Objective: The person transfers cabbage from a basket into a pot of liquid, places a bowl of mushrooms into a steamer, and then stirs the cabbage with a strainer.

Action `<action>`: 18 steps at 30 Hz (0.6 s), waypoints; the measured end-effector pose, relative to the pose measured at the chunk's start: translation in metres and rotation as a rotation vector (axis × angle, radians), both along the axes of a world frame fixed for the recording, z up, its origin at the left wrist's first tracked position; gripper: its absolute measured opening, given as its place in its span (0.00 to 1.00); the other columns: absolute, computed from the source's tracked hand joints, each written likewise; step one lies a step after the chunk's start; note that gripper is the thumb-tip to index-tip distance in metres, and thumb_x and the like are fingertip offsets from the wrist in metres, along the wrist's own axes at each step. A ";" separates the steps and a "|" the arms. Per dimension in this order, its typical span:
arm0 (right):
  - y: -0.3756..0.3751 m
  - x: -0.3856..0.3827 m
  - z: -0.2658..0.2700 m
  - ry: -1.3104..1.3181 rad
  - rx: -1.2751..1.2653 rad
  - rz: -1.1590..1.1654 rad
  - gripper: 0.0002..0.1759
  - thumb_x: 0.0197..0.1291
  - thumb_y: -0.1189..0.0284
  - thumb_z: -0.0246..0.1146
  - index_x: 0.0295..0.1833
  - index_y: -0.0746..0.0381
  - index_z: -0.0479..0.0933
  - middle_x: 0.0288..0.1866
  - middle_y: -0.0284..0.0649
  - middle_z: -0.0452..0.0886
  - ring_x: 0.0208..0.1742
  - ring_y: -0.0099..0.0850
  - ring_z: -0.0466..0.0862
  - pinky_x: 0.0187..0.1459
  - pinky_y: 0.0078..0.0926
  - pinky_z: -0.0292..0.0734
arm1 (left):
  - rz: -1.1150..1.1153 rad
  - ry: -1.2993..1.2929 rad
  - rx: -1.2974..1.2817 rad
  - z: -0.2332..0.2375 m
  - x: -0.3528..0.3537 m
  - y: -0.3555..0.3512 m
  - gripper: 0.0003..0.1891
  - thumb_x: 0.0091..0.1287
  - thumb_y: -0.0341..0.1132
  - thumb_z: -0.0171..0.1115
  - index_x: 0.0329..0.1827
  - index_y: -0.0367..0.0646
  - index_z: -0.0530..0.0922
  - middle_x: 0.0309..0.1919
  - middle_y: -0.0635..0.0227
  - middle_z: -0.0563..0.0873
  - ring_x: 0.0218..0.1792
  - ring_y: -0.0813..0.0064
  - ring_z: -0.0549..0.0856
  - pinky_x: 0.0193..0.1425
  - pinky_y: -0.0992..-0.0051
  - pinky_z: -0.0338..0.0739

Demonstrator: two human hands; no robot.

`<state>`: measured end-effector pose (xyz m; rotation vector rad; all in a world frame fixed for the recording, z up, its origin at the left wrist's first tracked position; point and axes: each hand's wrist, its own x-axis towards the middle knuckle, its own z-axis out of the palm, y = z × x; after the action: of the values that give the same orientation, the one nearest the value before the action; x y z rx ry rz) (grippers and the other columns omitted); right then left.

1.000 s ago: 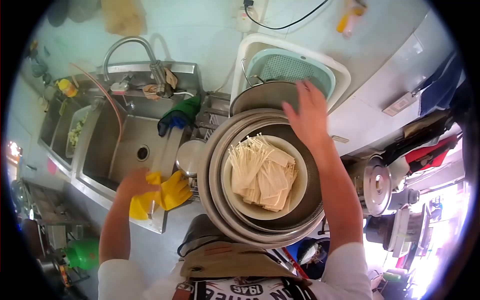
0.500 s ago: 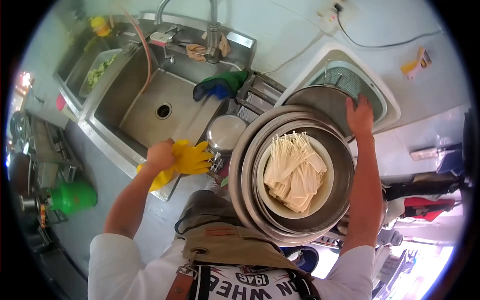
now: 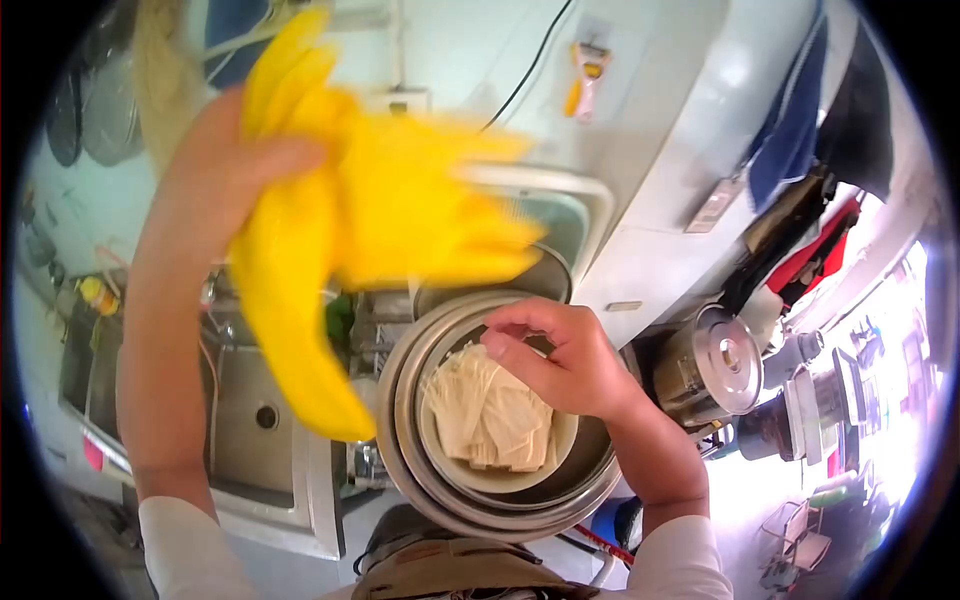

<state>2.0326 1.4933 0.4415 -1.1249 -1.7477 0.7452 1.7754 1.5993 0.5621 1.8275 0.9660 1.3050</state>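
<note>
beside the kitchen sink (image 3: 235,400), up off the sink's front edge of half a second ago and now swung high across the view: yellow rubber gloves (image 3: 380,210), blurred, hanging from the raised left hand (image 3: 215,175). drawn back from the far side of the stacked basins, where it reached toward the white tub (image 3: 590,200) a moment earlier, and now low over the white bowl (image 3: 500,482): right hand (image 3: 565,365).

left hand closed tight round the gloves near their cuffs, fingers wrapped over the yellow rubber, glove fingers splayed out to the right and one long end drooping down in front of the sink.

right hand half curled, palm down, knuckles up, fingertips bent toward the bowl's far rim and thumb tucked close to the forefinger; not possible to tell whether pinching anything or only touching.

under that hand, pale strips and thin mushrooms (image 3: 480,415) heaped in the white bowl, as before; bowl nested inside the steel basins (image 3: 400,470), just right of the sink. to the right of the basins, lidded steel pot (image 3: 725,360), well apart from both hands.
</note>
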 end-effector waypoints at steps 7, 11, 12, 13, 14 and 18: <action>-0.039 0.034 0.005 0.357 -0.138 -0.229 0.09 0.65 0.76 0.60 0.47 0.70 0.76 0.36 0.41 0.83 0.37 0.24 0.82 0.41 0.22 0.79 | -0.143 -0.146 -0.184 0.021 0.161 0.134 0.16 0.52 0.29 0.66 0.39 0.23 0.79 0.32 0.52 0.85 0.30 0.60 0.86 0.34 0.64 0.80; -0.062 0.055 -0.020 0.444 -0.206 -0.312 0.09 0.66 0.76 0.58 0.46 0.70 0.77 0.34 0.42 0.83 0.34 0.27 0.83 0.40 0.24 0.79 | 0.030 -0.114 -0.268 -0.061 0.212 0.189 0.18 0.50 0.32 0.69 0.38 0.23 0.79 0.35 0.49 0.85 0.32 0.59 0.86 0.34 0.62 0.80; -0.065 0.060 -0.027 0.464 -0.225 -0.313 0.09 0.66 0.75 0.58 0.46 0.70 0.77 0.34 0.41 0.83 0.34 0.27 0.82 0.40 0.23 0.79 | 0.041 -0.070 -0.293 -0.070 0.212 0.172 0.19 0.50 0.33 0.69 0.38 0.23 0.79 0.35 0.49 0.85 0.32 0.59 0.86 0.34 0.63 0.80; -0.070 0.063 -0.031 0.486 -0.244 -0.313 0.09 0.66 0.75 0.58 0.46 0.70 0.77 0.34 0.41 0.83 0.34 0.26 0.82 0.40 0.23 0.78 | 0.054 -0.023 -0.317 -0.080 0.210 0.152 0.20 0.51 0.35 0.69 0.38 0.24 0.79 0.35 0.49 0.85 0.32 0.60 0.86 0.34 0.63 0.80; -0.072 0.065 -0.034 0.478 -0.268 -0.326 0.09 0.66 0.75 0.58 0.46 0.70 0.77 0.33 0.41 0.83 0.33 0.26 0.82 0.40 0.23 0.78 | 0.015 -0.030 -0.330 -0.090 0.209 0.148 0.21 0.51 0.36 0.70 0.39 0.23 0.79 0.35 0.50 0.85 0.32 0.61 0.86 0.34 0.64 0.80; -0.068 0.074 -0.045 0.485 -0.318 -0.315 0.11 0.67 0.72 0.59 0.46 0.71 0.77 0.34 0.40 0.83 0.33 0.24 0.82 0.39 0.20 0.78 | -0.037 -0.057 -0.423 -0.103 0.198 0.140 0.24 0.52 0.40 0.72 0.39 0.22 0.78 0.34 0.50 0.85 0.33 0.63 0.86 0.35 0.67 0.80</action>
<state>2.1069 1.4252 0.3968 -1.2635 -1.0425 1.0199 1.9737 1.7395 0.4589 1.4691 1.0769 1.0297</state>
